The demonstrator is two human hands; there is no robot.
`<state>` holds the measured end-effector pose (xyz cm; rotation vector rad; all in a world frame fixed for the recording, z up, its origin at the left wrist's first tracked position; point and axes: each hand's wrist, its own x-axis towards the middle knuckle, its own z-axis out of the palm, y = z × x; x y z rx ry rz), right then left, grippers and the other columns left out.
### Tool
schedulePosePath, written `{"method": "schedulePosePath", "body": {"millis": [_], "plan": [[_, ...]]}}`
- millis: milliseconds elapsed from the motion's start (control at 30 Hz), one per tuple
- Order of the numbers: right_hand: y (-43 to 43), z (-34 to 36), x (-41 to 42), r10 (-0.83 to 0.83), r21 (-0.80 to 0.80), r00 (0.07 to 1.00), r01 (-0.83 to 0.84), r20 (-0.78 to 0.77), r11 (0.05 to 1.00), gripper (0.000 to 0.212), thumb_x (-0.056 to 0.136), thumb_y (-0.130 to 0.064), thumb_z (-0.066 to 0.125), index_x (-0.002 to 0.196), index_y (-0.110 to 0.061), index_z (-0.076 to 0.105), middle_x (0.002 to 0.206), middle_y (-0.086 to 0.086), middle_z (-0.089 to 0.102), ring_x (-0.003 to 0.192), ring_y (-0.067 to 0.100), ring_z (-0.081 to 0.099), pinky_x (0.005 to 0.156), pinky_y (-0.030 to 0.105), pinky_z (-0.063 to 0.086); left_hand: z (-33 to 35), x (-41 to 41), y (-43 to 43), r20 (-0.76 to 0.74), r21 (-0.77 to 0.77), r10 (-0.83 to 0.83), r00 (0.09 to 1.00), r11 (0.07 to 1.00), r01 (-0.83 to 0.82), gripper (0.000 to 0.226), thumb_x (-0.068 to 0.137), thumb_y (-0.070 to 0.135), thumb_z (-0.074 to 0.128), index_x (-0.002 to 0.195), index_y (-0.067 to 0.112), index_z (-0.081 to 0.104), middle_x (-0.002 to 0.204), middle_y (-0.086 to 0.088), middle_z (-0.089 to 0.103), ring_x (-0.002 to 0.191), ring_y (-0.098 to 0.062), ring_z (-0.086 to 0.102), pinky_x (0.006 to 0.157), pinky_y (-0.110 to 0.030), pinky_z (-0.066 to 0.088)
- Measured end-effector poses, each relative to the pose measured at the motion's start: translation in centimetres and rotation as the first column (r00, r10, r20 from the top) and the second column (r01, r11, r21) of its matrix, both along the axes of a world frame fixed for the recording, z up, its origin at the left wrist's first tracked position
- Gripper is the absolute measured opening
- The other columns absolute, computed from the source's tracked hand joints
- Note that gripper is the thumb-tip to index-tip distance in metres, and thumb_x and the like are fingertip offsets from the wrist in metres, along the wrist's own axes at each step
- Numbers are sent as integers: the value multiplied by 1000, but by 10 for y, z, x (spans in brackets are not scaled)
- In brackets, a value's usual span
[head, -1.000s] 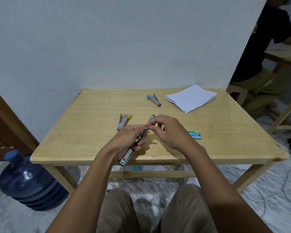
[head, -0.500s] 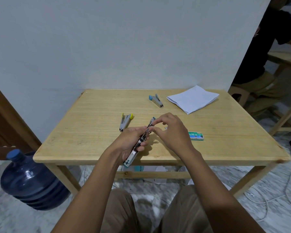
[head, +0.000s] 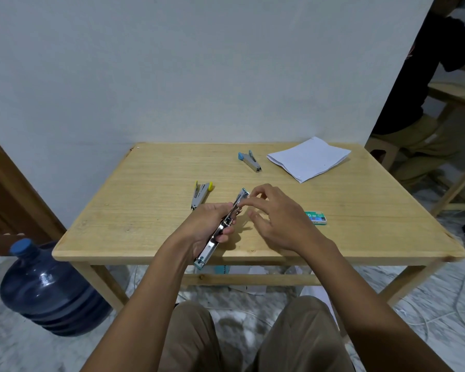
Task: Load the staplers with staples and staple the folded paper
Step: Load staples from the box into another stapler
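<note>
On the table (head: 145, 200), folded paper (head: 309, 158) lies at one o'clock, light and floppy. At six o'clock my left hand (head: 204, 226) grips the stapler (head: 208, 253) mid-body: stiff, slick metal, I judge. My right hand (head: 279, 221) pinches its far tip.

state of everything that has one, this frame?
teal stapler: swung open flat, gripped by left hand, right hand pinching far end
yellow stapler: on table, partly open
blue stapler: on table, partly open
paper: folded, flat on table
staple box: on table, untouched
water jug: upright, capped
</note>
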<state>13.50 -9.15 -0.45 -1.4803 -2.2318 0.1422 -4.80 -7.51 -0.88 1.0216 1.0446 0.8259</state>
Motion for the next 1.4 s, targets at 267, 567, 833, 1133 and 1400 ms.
{"method": "schedulePosePath", "body": {"millis": [267,567,833,1133,1400], "plan": [[3,2,3,-98,61,985,90,144,994,37,98,-41,47,135,-38,52,130,-6,46,113,12,45,90,34,40,0,5,-4,-7,-18,34,999,999,-35,26,104,15,44,107,-4,61,67,-8,49,42,-10,40,35,-19,28],[-13,-6,-8,-52,-50,839,29,-541,998,14,95,-35,62,107,-34,69,103,-18,64,93,1,59,75,26,52,-1,6,-3,-21,-15,80,997,997,-81,28,104,18,44,85,2,58,56,-5,48,39,-9,38,34,-19,29],[-9,-20,-17,-17,47,855,48,-518,998,7,90,-18,71,95,-16,77,88,-6,71,81,2,62,68,10,46,-5,12,-2,11,-30,110,994,993,-110,23,104,14,43,97,1,61,64,-7,47,44,-10,40,37,-20,30],[-4,-26,-24,-116,-39,887,110,-448,993,19,97,-18,59,107,-12,74,100,0,70,90,12,61,81,33,53,-7,14,-6,-5,3,77,997,997,-77,26,103,12,44,102,1,68,64,-4,48,46,-9,38,37,-19,29],[-12,-34,-31,-158,-36,926,155,-343,987,35,100,-30,51,130,-15,64,116,-3,62,101,11,59,84,30,50,-9,16,-5,-10,2,94,996,996,-94,26,104,13,43,101,3,67,60,-4,48,45,-8,38,36,-18,31]]}}
